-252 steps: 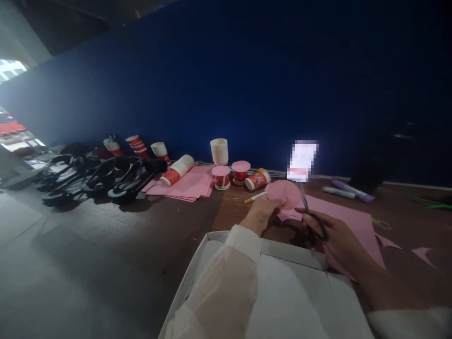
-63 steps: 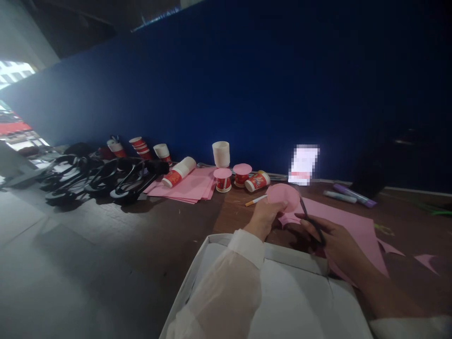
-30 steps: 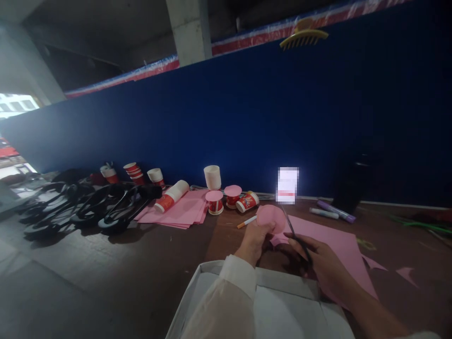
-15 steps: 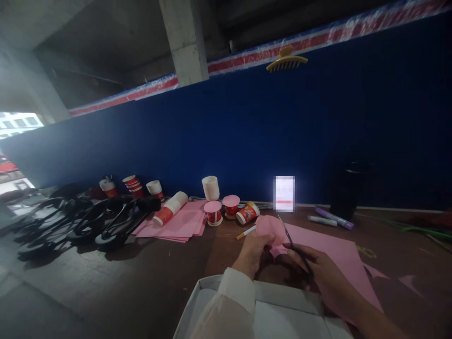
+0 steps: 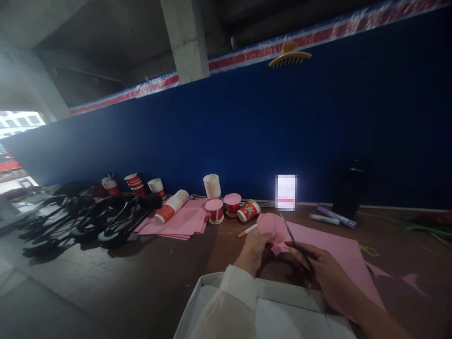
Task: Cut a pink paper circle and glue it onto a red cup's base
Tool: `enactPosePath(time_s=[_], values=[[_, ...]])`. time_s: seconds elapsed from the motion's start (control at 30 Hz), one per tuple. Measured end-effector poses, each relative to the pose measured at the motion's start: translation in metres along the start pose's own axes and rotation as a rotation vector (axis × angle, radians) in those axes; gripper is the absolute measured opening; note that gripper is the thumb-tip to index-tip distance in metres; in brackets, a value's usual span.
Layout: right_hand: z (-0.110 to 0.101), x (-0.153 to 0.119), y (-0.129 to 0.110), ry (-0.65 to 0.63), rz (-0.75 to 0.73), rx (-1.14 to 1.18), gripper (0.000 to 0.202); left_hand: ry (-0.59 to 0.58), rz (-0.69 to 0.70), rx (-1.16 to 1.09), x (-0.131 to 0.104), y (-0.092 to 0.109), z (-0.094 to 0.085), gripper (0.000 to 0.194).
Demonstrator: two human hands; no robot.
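Observation:
My left hand point(image 5: 254, 248) pinches a rounded piece of pink paper point(image 5: 271, 227) between thumb and fingers. In my right hand point(image 5: 319, 263) is a pair of dark-handled scissors point(image 5: 300, 249), their blades pointing up along the paper's right edge. Whether the blades are parted is hard to see. Beneath both hands a larger pink sheet point(image 5: 339, 254) lies on the brown table. To the left stand two red paper cups point(image 5: 215, 215) topped with pink paper discs point(image 5: 232, 199). A patterned paper cup point(image 5: 248, 211) lies tipped on its side close by.
A white box point(image 5: 286, 294) sits in front of me under my forearms. Left are a stack of pink sheets point(image 5: 190, 219), a lying cup stack point(image 5: 172, 206) and several black headsets point(image 5: 116, 226). Markers point(image 5: 337, 217), a dark bottle point(image 5: 351, 186) and paper scraps point(image 5: 414, 282) are at right.
The view has shifted slightly, so everything sits a little to the right and higher. Both hands keep their hold on the paper and scissors, with almost no other motion.

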State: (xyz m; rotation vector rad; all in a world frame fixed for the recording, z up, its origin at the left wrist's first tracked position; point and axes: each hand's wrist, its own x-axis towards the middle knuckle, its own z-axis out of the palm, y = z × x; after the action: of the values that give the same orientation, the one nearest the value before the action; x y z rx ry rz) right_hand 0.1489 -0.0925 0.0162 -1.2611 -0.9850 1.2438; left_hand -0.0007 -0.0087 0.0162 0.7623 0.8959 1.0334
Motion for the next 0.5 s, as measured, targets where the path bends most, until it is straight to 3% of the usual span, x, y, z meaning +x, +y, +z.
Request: enactPosePath(time_s=[0.13,0.5], values=[[0.0000,0.0007,-0.0014,-0.006,0.109,0.063,0.043,-0.020,0.009,0.013,0.0013,-0.0006,-0.0005,0.037],[0.0007,0.0016,-0.0010,-0.001,0.198,0.166,0.059,-0.042,0.021,-0.030,0.0043,-0.0024,-0.0009,0.045]])
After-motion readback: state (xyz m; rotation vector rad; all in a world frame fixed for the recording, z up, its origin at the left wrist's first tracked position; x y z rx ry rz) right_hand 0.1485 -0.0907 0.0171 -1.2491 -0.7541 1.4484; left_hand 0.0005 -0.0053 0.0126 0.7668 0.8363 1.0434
